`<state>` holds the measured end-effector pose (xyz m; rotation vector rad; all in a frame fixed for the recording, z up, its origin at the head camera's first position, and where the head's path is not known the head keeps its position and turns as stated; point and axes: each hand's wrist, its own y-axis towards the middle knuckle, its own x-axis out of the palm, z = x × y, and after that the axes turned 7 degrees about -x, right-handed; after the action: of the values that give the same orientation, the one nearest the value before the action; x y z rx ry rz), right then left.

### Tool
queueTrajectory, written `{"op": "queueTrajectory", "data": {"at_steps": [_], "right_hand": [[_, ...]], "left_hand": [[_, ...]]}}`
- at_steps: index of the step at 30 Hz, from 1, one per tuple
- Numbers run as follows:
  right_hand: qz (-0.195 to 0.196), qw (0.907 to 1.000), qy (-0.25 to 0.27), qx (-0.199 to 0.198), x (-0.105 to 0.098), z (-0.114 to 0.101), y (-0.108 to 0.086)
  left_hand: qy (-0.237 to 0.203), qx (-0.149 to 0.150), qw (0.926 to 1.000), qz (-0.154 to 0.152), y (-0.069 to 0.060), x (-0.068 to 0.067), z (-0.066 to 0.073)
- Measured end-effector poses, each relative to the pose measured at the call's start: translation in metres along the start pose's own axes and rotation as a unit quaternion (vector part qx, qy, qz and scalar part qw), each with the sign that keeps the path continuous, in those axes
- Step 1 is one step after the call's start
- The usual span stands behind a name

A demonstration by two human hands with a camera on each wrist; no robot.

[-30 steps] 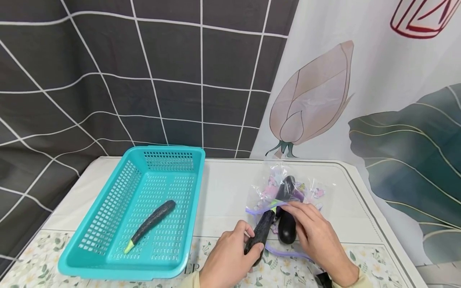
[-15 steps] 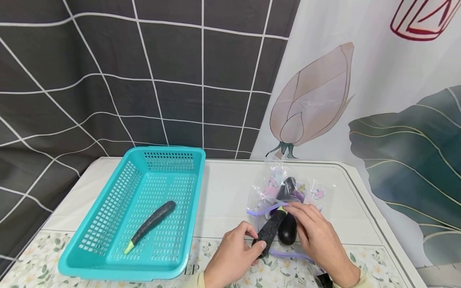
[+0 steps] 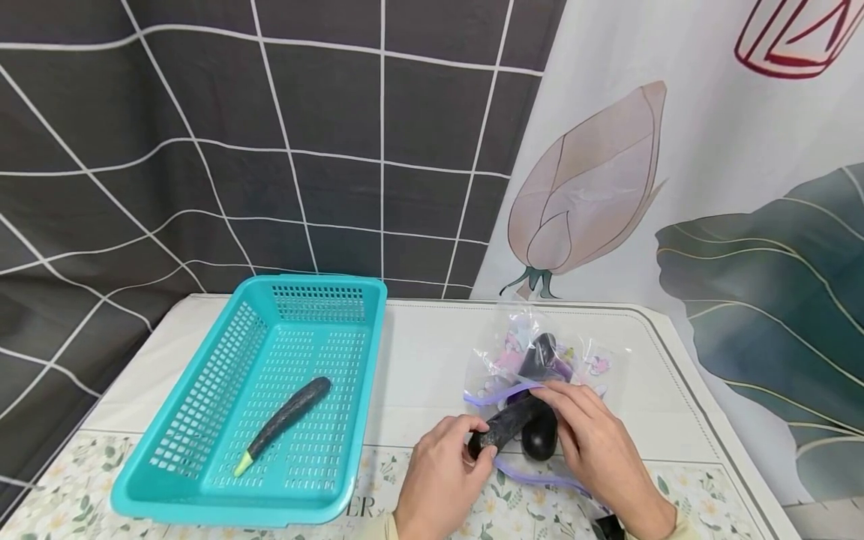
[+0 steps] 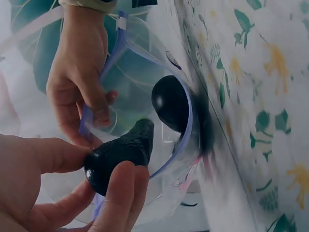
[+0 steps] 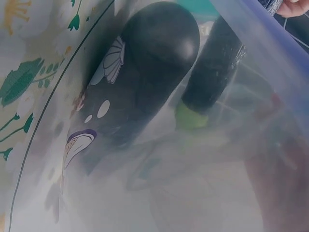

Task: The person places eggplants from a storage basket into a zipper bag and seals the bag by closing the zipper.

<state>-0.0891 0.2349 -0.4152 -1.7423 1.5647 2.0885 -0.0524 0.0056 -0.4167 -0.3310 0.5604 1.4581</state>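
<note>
My left hand (image 3: pixel 439 469) grips a dark cucumber (image 3: pixel 506 426) by its blunt end between thumb and fingers. The cucumber's other end, pale green in the right wrist view, points into a clear zip bag (image 3: pixel 486 369) with a purple zip edge. My right hand (image 3: pixel 597 442) pinches the upper zip edge of the bag, holding its mouth apart. Beside the cucumber, a glossy black eggplant (image 4: pixel 170 104) lies in the bag's mouth. Deeper in the bag is another dark eggplant-like vegetable (image 3: pixel 540 354), partly hidden by printed plastic.
On the left stands a turquoise perforated basket (image 3: pixel 367 360) with a second cucumber (image 3: pixel 283 421) lying on its floor. The white table (image 3: pixel 425 352) carries a floral cloth along its near side. Behind it hang a dark grid curtain (image 3: pixel 324 97) and a flower-printed curtain (image 3: pixel 675 150).
My left hand has pushed the cucumber's pale green end into the bag, under the upper zip edge. The cucumber has turned flatter, and its tip is now hidden in the head view. My right hand stays put.
</note>
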Motion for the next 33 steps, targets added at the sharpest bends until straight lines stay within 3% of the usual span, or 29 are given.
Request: {"op": "queueTrajectory", "data": {"at_steps": [3, 5, 9, 12, 17, 19, 23, 28, 33], "right_hand": [[-0.003, 1.0000, 0.001, 0.003, 0.000, 0.000, 0.000], [-0.009, 0.9999, 0.000, 0.010, 0.001, 0.000, 0.000], [-0.026, 0.9993, 0.003, 0.028, -0.001, -0.001, -0.001], [-0.023, 0.9995, 0.005, 0.023, -0.001, -0.001, 0.000], [-0.019, 0.9996, 0.007, 0.022, -0.001, -0.001, 0.000], [-0.019, 0.9994, 0.010, 0.025, 0.000, -0.001, -0.001], [-0.029, 0.9988, 0.014, 0.036, -0.001, -0.001, -0.001], [-0.035, 0.9986, 0.007, 0.040, -0.002, 0.000, -0.002], [-0.030, 0.9989, -0.002, 0.035, -0.001, -0.001, -0.002]], "left_hand": [[0.041, 0.048, 0.9971, 0.043, -0.001, 0.003, -0.001], [0.074, 0.085, 0.9906, 0.077, -0.001, 0.005, -0.002], [0.124, 0.155, 0.9709, 0.134, -0.001, 0.009, -0.003], [0.145, 0.193, 0.9579, 0.156, -0.001, 0.012, -0.001], [0.189, 0.249, 0.9302, 0.192, 0.001, 0.019, 0.003], [0.204, 0.261, 0.9226, 0.197, 0.002, 0.022, 0.004], [0.231, 0.262, 0.9157, 0.198, 0.005, 0.027, 0.006], [0.260, 0.253, 0.9119, 0.192, 0.009, 0.034, 0.009], [0.265, 0.248, 0.9147, 0.178, 0.012, 0.039, 0.012]]}}
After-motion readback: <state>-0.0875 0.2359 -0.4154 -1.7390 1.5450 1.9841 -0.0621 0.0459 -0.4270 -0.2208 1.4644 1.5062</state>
